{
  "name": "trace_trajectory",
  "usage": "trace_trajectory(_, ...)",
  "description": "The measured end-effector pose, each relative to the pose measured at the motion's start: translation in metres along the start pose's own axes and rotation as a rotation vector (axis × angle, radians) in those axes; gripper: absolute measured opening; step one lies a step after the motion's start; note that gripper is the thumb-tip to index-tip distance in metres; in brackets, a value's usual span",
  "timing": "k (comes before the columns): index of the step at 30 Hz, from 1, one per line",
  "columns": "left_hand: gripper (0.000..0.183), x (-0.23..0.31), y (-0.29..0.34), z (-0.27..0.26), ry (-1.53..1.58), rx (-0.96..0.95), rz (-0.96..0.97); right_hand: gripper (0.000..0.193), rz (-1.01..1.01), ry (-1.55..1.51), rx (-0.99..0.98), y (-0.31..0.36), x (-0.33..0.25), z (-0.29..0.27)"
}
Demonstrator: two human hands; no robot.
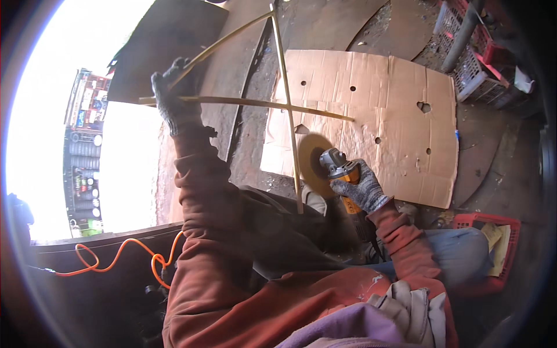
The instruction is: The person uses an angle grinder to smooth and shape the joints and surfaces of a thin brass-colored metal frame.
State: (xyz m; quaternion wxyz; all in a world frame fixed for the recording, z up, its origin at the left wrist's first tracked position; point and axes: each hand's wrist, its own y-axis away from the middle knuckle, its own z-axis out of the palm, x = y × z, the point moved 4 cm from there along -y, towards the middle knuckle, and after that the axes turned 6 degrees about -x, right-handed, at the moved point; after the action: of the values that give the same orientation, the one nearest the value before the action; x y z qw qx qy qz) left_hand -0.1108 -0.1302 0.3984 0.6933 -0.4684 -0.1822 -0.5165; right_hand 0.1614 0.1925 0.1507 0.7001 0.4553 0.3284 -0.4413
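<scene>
My left hand [170, 100], in a grey knit glove, is closed around one corner of a frame of thin yellowish bars [241, 102]. The bars form a triangle, with ends running past the crossings. In my right hand [366, 187], also gloved, is a yellow-and-black angle grinder [335, 162]. Its large tan disc [315, 152] looks blurred and stands beside the frame's long bar. Whether disc and bar touch, I cannot tell. The long bar's lower end reaches down near my leg.
A flattened cardboard sheet [400, 127] with several holes lies on the floor beyond the grinder. Plastic crates [464, 75] stand at the far right, and a red crate [509, 255] sits by my right knee. An orange hose or cord [130, 242] curls at the left.
</scene>
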Motion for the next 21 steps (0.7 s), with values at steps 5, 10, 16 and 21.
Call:
trace_trajectory(5, 0.045, -0.003, 0.008, -0.058, 0.008, 0.028, -0.040, 0.059, 0.058, 0.020, -0.040, -0.024, 0.017, 0.015)
trace_trajectory(10, 0.048, 0.015, -0.011, -0.128, -0.957, -0.175, 0.175, 0.062, 0.102, 0.024, -0.081, -0.038, 0.024, 0.024)
trace_trajectory(16, 0.014, -0.001, -0.013, -0.090, -0.608, -0.065, -0.111, 0.063, 0.122, 0.041, -0.070, -0.050, 0.033, 0.022)
trace_trajectory(21, 0.020, -0.004, -0.022, -0.076, -0.503, -0.053, -0.080, 0.056, 0.074, 0.009, -0.046, -0.057, 0.032, 0.022)
